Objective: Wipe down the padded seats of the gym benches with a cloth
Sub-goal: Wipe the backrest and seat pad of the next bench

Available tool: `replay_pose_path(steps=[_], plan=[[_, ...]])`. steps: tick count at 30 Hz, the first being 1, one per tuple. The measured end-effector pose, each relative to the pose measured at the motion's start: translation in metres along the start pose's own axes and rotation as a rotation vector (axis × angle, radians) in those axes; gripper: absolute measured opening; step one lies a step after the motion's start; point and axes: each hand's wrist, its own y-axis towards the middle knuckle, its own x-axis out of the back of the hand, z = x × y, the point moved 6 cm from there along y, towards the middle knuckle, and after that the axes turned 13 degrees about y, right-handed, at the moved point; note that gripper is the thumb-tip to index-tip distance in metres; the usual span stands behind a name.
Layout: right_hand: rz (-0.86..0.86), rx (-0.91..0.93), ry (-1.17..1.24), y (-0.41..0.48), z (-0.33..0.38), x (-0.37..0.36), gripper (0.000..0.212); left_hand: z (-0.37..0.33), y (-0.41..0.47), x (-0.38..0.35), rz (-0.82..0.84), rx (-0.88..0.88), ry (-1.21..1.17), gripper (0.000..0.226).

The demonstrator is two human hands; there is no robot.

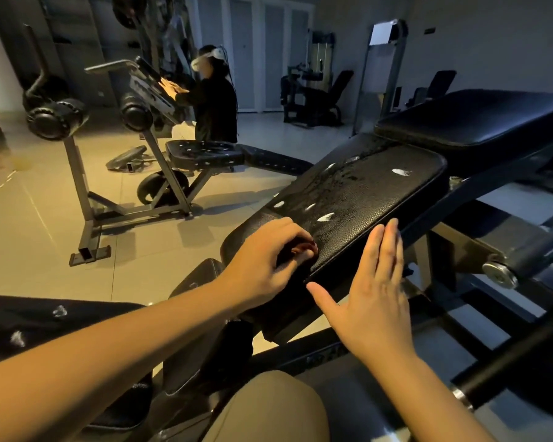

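Your left hand (265, 253) rests on the near left corner of the black seat pad (364, 193), fingers curled with the tips tucked down against the leather. Under that hand lies a dark fold (237, 234), smoother than the grained pad. It is black on black in dim light, so you cannot tell whether it is a cloth or part of the bench, or whether your fingers pinch it or only press on it.

Your right hand (374, 301) is flat and spread, fingers straight and together, thumb out, holding nothing. Its fingertips reach the pad's near right edge; whether they touch is unclear.

The seat pad tilts up and away from you. It is beaded with droplets and dotted with white foam blobs (400, 172). Beyond it the backrest pad (479, 119) runs off the right edge.

At lower left another black pad (29, 327), also spotted white, is cut off by the frame and your forearm. A second bench seat (201, 153) farther left carries white spots too. Behind it stands a person (216, 103) in dark clothes, wearing a headset
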Motion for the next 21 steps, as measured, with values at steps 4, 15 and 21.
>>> replay_pose_path(steps=[4,15,21], plan=[[0.007,0.008,0.030,0.000,-0.001,0.002,0.125,0.075,0.008,-0.007,-0.074,0.270,0.099,0.014],[-0.037,0.027,0.020,0.002,-0.006,-0.003,0.124,0.026,-0.029,0.002,0.038,0.081,0.016,0.014],[-0.049,0.003,0.032,0.000,-0.006,-0.003,0.124,0.155,-0.028,-0.007,0.040,0.591,0.169,0.016]])
